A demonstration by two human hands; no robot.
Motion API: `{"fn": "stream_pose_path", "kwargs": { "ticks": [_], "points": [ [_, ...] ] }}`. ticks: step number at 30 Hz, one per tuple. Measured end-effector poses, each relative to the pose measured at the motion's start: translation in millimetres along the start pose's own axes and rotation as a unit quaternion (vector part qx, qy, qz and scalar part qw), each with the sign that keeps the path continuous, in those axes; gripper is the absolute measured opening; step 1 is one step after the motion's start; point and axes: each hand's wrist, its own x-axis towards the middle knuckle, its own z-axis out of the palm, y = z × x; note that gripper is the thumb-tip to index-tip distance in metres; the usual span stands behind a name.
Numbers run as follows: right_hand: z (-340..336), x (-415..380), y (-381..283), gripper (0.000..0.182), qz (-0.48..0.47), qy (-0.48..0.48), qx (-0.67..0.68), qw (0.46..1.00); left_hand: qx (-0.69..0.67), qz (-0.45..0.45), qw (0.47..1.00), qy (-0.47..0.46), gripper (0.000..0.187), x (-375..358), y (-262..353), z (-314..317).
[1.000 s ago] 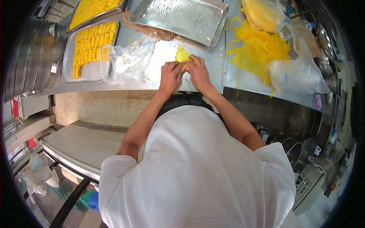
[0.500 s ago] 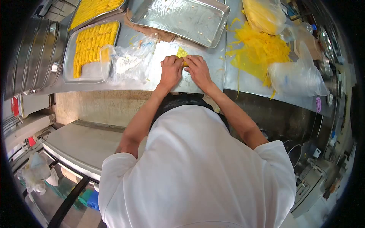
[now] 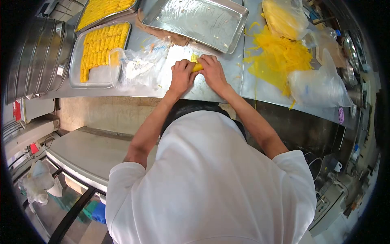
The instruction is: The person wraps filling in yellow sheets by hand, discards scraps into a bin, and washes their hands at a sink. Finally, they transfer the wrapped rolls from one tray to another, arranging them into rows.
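Both my hands are on a yellow roll at the front of the metal table. My left hand has its fingers curled over the roll's left end. At the other end, my right hand grips it with bent fingers. The middle of the roll shows between them. Just beyond it lies a flat piece of yellow wrapper, partly covered by the fingers. To the left of my left hand, a clear plastic bag lies spread with white paste on it.
Yellow rolls sit in rows on a tray at left; another full tray stands behind. A smeared metal tray lies ahead. At right are loose yellow wrappers and a plastic bag. Stacked steel rings stand far left.
More of the yellow roll shows between my hands, and the wrapper piece beyond it looks smaller. My hands have shifted only slightly. The whole view has moved a little.
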Motion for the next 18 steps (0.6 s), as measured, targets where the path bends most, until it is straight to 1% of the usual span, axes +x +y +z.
{"fn": "stream_pose_path", "kwargs": {
  "ticks": [2, 3, 4, 5, 6, 8, 9, 10, 11, 12, 14, 15, 17, 18],
  "points": [
    [0.2, 2.8, 1.9, 0.041, -0.024, 0.006, 0.002, 1.000, -0.006, 0.002, 0.999, -0.034, 0.044, 3.0, -3.9, -2.9],
    [-2.6, 3.7, 3.1, 0.039, -0.024, -0.009, 0.014, 1.000, 0.000, -0.007, 1.000, -0.028, 0.044, 2.1, -3.3, -9.4],
    [-5.3, 7.8, 2.6, 0.037, -0.025, -0.023, 0.027, 0.999, -0.040, -0.006, 0.999, -0.027, 0.046, 3.3, -1.6, -17.8],
    [-7.1, 8.2, 0.1, 0.035, -0.014, -0.016, 0.035, 0.999, -0.081, -0.005, 0.996, -0.029, 0.047, 1.2, 0.1, -27.3],
    [-10.8, 7.3, -3.1, 0.035, -0.021, -0.019, 0.041, 0.999, -0.075, -0.011, 0.997, -0.025, 0.047, -3.1, -0.5, -38.2],
    [-18.7, 2.0, -6.2, 0.033, -0.013, -0.002, 0.041, 0.999, -0.014, -0.078, 0.993, 0.087, 0.046, -13.9, -8.9, -60.6],
    [-20.5, -1.6, -4.6, 0.035, -0.006, -0.018, 0.047, 0.999, 0.020, -0.128, 0.985, 0.116, 0.044, -22.8, -22.0, -71.3],
    [-21.7, -4.6, -3.1, 0.035, -0.011, -0.020, 0.051, 0.998, 0.093, -0.171, 0.971, 0.138, 0.045, -30.3, -35.1, -84.1],
    [-22.3, -10.1, -2.9, 0.034, 0.011, -0.035, 0.057, 0.998, 0.120, -0.217, 0.954, 0.166, 0.047, -38.3, -48.8, -93.1],
    [-22.1, -14.1, -4.3, 0.033, 0.034, -0.051, 0.061, 0.996, 0.174, -0.268, 0.933, 0.165, 0.047, -44.7, -62.4, -100.6],
    [-22.7, -16.1, -9.3, 0.032, 0.035, -0.061, 0.064, 0.995, 0.267, -0.300, 0.907, 0.124, 0.048, -52.2, -84.0, -105.3],
    [-23.0, -17.5, -11.6, 0.032, 0.038, -0.069, 0.064, 0.995, 0.268, -0.303, 0.906, 0.123, 0.048, -55.4, -94.8, -105.6],
    [-22.3, -18.1, -13.6, 0.032, 0.025, -0.074, 0.071, 0.994, 0.259, -0.336, 0.906, 0.019, 0.050, -55.0, -111.2, -104.9],
    [-22.7, -16.6, -12.4, 0.032, 0.017, -0.073, 0.075, 0.994, 0.257, -0.331, 0.908, 0.019, 0.050, -46.7, -109.1, -107.2]
  ]
}}
